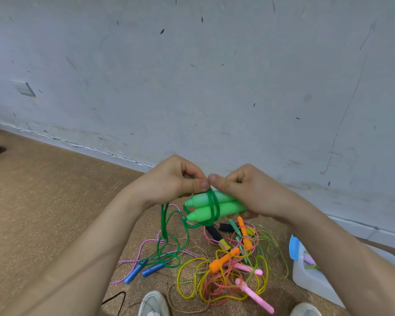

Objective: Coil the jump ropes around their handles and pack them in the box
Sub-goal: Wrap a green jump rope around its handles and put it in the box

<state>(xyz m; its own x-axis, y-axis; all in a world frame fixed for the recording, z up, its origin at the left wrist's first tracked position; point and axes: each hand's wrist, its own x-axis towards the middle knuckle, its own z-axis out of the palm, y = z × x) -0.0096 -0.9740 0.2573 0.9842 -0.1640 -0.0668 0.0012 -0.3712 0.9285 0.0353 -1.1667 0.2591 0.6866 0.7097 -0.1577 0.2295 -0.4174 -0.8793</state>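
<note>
Two light green handles (pixel 224 207) lie side by side, held in front of me above the floor. My right hand (pixel 249 190) grips them from the right. A dark green rope (pixel 213 209) is wound a few turns round the handles, and its loose length hangs down to the floor on the left. My left hand (pixel 176 179) pinches that rope just above the handles, thumb against the right thumb. The clear plastic box (pixel 310 277) with a blue clip stands on the floor at the lower right, with something pink and green inside.
A tangle of ropes lies on the cork floor below my hands: orange handles (pixel 224 260), pink handles (pixel 258 297), blue handles (pixel 144 271), black handles (pixel 214 233), yellow and pink cords. My two shoes show at the bottom edge. A scuffed white wall rises close ahead.
</note>
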